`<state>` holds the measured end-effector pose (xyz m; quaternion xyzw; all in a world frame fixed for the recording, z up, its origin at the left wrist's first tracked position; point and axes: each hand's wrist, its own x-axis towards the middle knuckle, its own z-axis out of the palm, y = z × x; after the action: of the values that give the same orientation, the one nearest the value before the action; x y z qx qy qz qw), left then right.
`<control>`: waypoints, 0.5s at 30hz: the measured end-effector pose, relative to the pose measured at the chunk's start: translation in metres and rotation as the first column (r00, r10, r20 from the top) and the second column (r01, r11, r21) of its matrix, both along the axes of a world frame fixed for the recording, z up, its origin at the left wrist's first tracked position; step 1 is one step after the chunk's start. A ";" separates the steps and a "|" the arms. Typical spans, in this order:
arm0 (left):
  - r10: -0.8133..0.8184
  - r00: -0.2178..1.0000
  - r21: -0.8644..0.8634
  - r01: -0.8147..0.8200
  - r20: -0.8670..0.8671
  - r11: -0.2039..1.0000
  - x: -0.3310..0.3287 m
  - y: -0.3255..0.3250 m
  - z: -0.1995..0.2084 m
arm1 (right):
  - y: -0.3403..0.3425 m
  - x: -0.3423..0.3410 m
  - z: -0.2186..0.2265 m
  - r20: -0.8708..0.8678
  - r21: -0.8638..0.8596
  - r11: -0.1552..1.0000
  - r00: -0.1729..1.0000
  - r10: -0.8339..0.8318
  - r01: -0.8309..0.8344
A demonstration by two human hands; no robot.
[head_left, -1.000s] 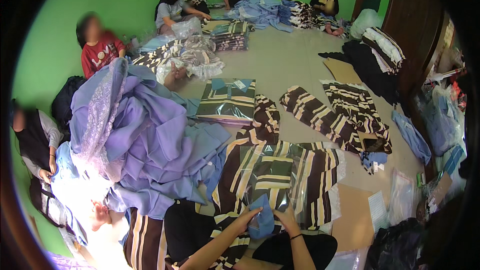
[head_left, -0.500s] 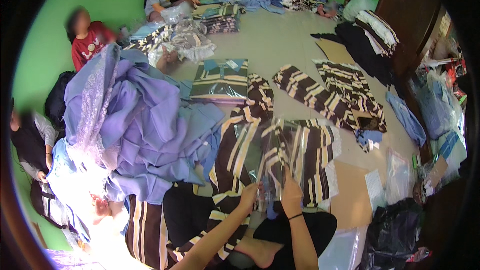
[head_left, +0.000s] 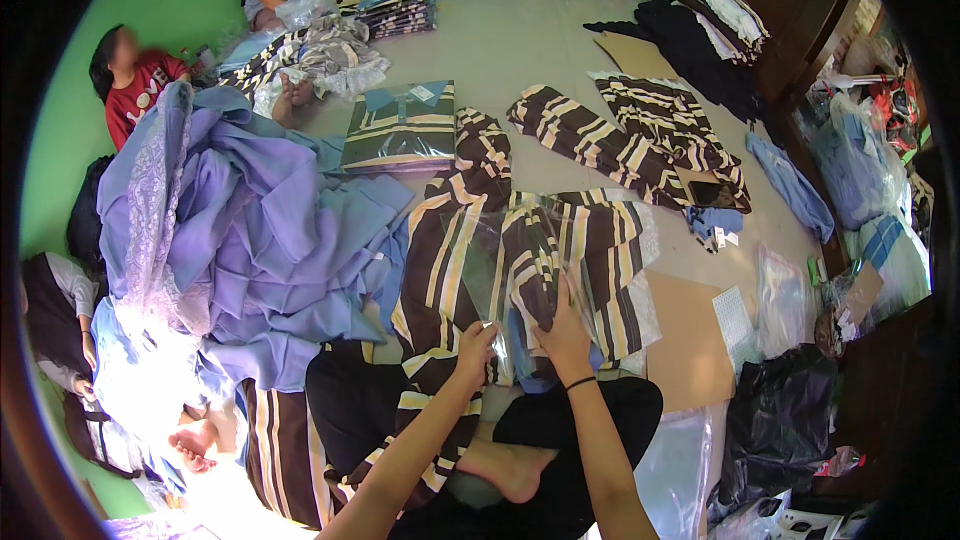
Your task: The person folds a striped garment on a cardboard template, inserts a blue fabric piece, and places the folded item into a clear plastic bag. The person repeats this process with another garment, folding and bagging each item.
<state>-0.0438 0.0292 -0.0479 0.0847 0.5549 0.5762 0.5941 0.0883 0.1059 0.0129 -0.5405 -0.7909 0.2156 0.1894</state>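
And the shirt (head_left: 533, 262) has turned — stripes facing up where the green panel showed a second ago! The left hand (head_left: 477, 348) has left the blue collar for the clear bag (head_left: 482, 275), the right hand (head_left: 565, 338) has reached forward onto the stripes — and the view dips, losing two far heads off the top.

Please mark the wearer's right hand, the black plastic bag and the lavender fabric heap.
Right hand (head_left: 564, 337): head view, back of the hand.
Black plastic bag (head_left: 777, 422): head view, crumpled middle.
Lavender fabric heap (head_left: 262, 215): head view, folds near its middle.
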 end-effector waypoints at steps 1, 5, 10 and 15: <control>0.011 1.000 0.001 -0.011 0.022 1.000 0.000 0.000 0.002 | -0.001 0.001 0.002 -0.046 0.007 1.000 0.999 0.028 -0.027; 0.045 0.997 0.011 -0.046 0.054 0.999 0.000 0.001 0.009 | -0.005 0.002 0.008 0.112 0.108 0.991 0.991 0.070 -0.082; 0.028 0.999 0.010 -0.029 0.045 1.000 -0.002 0.000 0.013 | -0.006 0.001 0.006 0.199 0.172 0.977 0.976 0.087 -0.123; 0.055 0.997 0.020 -0.056 0.044 0.998 -0.001 -0.001 0.013 | -0.006 0.000 -0.002 0.188 0.133 0.991 0.981 -0.041 0.016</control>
<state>-0.0449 0.0283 -0.0351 0.0627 0.5378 0.6001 0.5888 0.0881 0.1004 0.0111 -0.5565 -0.8098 0.1080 0.1512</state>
